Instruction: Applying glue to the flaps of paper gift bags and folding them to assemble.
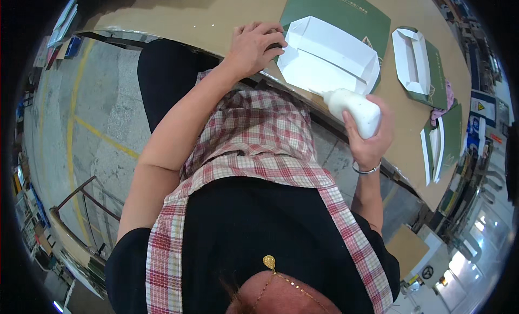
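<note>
Our left forearm reaches forward and slants right, its elbow bent, ending in the left hand [254, 48], palm down with fingers arched and slightly parted. Its fingertips meet the left end of the white folded panel [330, 46]; we cannot tell whether they pinch the paper or only press it.

Our right hand [373, 133] is wrapped around a white squeeze bottle [351, 108], thumb along the near side and fingers behind. It holds the bottle tipped over, the thin tapered nozzle pointing left at the panel's near edge; whether the tip touches, we cannot tell. A shiny metal bracelet [366, 169] circles the wrist just below.

Between our hands and beyond the right one lies the panel, smooth and matte, opened into a long shape with angled corners and crisp creases. It joins a dark green sheet [351, 14] with fine gold marks. To the right of the right hand, a second green-and-white folded piece [413, 60] lies further off, and a third [434, 152] nearer. Under it all spreads the flat brown table [162, 19].
</note>
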